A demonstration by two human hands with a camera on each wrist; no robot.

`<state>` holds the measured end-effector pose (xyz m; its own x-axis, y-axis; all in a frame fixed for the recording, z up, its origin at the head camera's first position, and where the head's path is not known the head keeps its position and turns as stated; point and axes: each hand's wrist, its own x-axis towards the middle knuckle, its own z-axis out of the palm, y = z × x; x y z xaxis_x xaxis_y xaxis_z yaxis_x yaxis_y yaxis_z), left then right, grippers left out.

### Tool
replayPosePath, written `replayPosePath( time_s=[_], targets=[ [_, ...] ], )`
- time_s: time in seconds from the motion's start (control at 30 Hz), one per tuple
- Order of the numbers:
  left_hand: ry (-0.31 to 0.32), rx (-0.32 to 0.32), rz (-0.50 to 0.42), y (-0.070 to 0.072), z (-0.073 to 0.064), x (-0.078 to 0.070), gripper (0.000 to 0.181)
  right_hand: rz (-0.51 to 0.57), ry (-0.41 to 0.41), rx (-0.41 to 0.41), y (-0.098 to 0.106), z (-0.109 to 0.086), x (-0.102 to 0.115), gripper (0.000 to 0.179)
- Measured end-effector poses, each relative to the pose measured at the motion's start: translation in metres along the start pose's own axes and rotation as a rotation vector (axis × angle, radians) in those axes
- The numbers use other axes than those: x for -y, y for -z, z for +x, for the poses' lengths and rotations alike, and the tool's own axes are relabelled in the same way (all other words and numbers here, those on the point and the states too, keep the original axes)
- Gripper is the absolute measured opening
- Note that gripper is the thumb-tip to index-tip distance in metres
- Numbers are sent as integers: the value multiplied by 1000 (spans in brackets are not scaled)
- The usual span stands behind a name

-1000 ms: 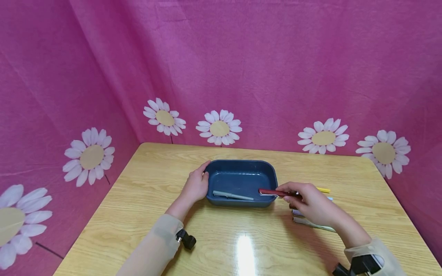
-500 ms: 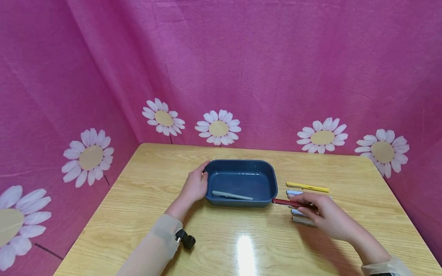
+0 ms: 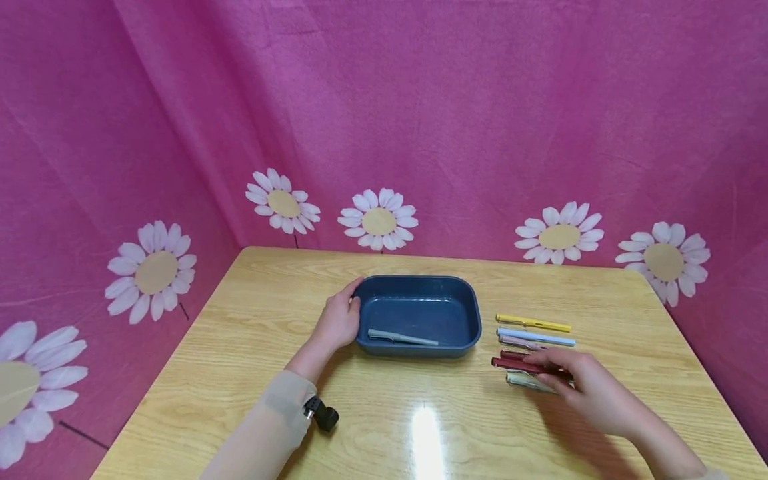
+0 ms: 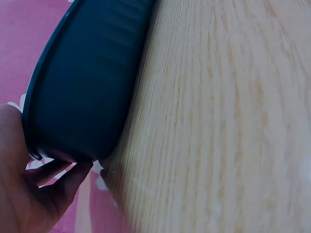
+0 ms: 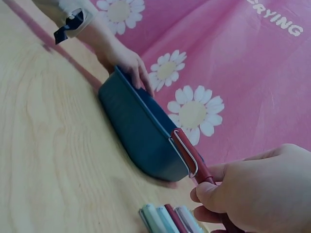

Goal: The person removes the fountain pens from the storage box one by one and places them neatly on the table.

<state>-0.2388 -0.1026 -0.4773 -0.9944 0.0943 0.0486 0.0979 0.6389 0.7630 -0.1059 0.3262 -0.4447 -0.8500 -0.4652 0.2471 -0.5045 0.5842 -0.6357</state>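
My left hand (image 3: 336, 323) grips the left end of a dark blue tub (image 3: 423, 312), thumb at the rim and fingers against the outer wall in the left wrist view. Inside the tub, a grey-green pen (image 3: 402, 337) lies along the near side. Between thumb and fingers of my right hand (image 3: 591, 393) is a dark red pen (image 5: 187, 154), its clipped cap pointing left. This pen is held close over a row of pens on the table, overlapping another dark red pen (image 3: 512, 355) in the head view. The row's right ends are partly hidden behind the hand.
Right of the tub, the row also has a yellow pen (image 3: 533, 323), a light blue pen (image 3: 536, 337), a pale purple pen (image 3: 517, 342) and a pale green pen (image 3: 529, 382). A pink curtain (image 3: 468, 133) with daisies borders the wooden table (image 3: 360, 413).
The right hand has carried the dark red pen from over the tub's right rim rightward and toward me, to the pen row. My left hand and the tub stay in place.
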Motion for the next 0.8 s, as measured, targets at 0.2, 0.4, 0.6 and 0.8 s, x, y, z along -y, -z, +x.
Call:
replayPosePath(
  time_s=[0.2,0.4,0.6,0.8],
  targets=[
    [-9,-3,-1,0,0,1,48,-57,20,-45,-7,-12,-10,37],
    [-15,-2,-3,1,0,0,48,-68,-37,-22,-12,-23,-19,33],
    [-22,-12,-2,0,1,1,48,-91,-70,-29,-21,-33,-25,34],
    [-17,-18,5,0,1,2,48,-126,-108,-14,-24,-38,-27,33]
  ],
)
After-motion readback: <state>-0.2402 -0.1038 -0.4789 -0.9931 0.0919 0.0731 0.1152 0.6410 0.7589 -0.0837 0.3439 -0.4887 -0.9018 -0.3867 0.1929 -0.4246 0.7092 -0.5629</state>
